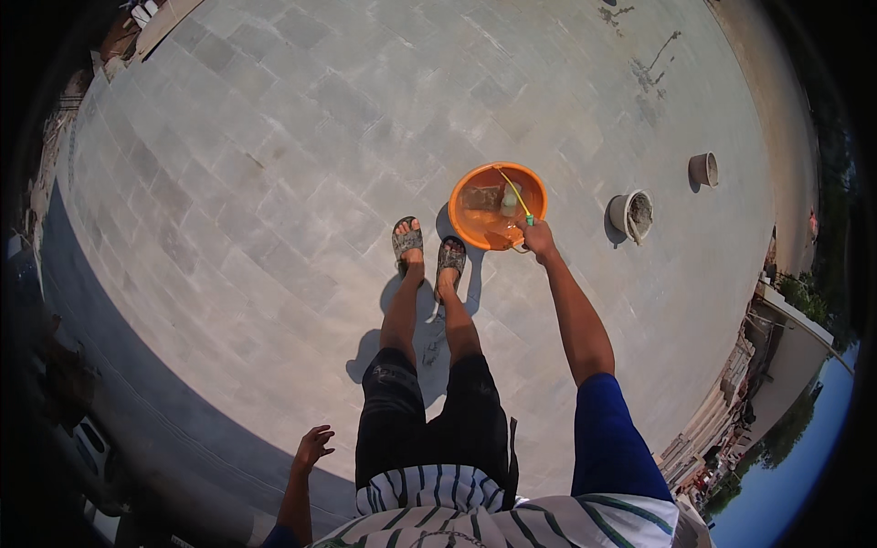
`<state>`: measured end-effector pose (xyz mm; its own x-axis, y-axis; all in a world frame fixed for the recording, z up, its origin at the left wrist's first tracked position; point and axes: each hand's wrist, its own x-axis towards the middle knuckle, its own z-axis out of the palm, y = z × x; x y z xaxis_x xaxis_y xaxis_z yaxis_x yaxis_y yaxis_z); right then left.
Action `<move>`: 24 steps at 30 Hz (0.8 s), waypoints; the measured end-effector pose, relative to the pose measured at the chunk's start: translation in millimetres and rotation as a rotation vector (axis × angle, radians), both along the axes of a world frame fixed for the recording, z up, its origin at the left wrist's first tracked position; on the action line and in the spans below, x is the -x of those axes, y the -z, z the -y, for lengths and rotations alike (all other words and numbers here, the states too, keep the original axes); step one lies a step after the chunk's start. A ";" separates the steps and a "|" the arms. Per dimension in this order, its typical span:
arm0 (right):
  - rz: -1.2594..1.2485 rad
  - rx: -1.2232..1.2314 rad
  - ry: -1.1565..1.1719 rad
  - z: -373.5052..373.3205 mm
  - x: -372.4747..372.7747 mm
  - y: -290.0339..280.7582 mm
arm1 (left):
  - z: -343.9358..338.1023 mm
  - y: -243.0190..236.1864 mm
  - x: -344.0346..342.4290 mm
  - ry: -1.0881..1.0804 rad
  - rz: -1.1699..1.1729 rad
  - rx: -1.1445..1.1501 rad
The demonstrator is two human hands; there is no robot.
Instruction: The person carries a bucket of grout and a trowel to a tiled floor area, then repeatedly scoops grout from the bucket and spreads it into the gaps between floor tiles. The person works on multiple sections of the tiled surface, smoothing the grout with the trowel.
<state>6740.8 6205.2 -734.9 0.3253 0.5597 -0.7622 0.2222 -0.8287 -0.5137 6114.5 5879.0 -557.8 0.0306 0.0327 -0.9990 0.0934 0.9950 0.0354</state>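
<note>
Hands: two. Left hand (315,446), low at the person's left side: fingers loosely spread and slightly bent, holding nothing, above the floor (274,301) and apart from every object. Right hand (539,239), arm reaching forward: fingers closed around the green fitting (530,220) at the near end of one thin yellow rod (513,190). Exact finger placement under the hand cannot be told.

Feet: two, in two dark patterned slippers (408,240); the right foot is just beside the basin.

Basin: one, orange basin (539,173), on the floor ahead of the feet and slightly to the right. Right hand is at its near right rim; the rod slants from there over the inside toward the far rim. Whether its tip touches the basin cannot be told. Contents: two distinct items, one dark block (480,198) and one pale container (509,203), side by side. Rod passes in front of the pale container and partly covers it; hand hides a short stretch of rim.

Buckets: two, both to the right of the basin and well apart from it. Nearer bucket (619,214) holds grey matter; smaller-looking bucket (700,171) is farther out.

Farther: dark stains (649,73) on the floor at upper right; one board (169,26) at upper left; stacked material (708,411), uncounted, along the right edge, with greenery (790,429) beyond.
</note>
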 end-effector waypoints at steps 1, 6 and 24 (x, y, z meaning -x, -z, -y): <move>-0.023 -0.023 0.009 -24.1 -2.6 18.3 | -13.6 -3.6 -9.3 -0.059 0.097 0.009; -0.057 -0.046 0.092 -121.4 18.0 81.4 | -17.0 5.4 -30.4 0.120 0.091 0.067; -0.025 0.061 0.057 -175.1 6.0 140.6 | -68.5 -20.3 -57.2 -0.027 -0.009 0.073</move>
<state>6734.7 6380.3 -875.5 0.3357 0.4930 -0.8026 0.1610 -0.8696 -0.4668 6171.7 5947.5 -537.5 0.0217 -0.0392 -0.9990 0.0660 0.9971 -0.0377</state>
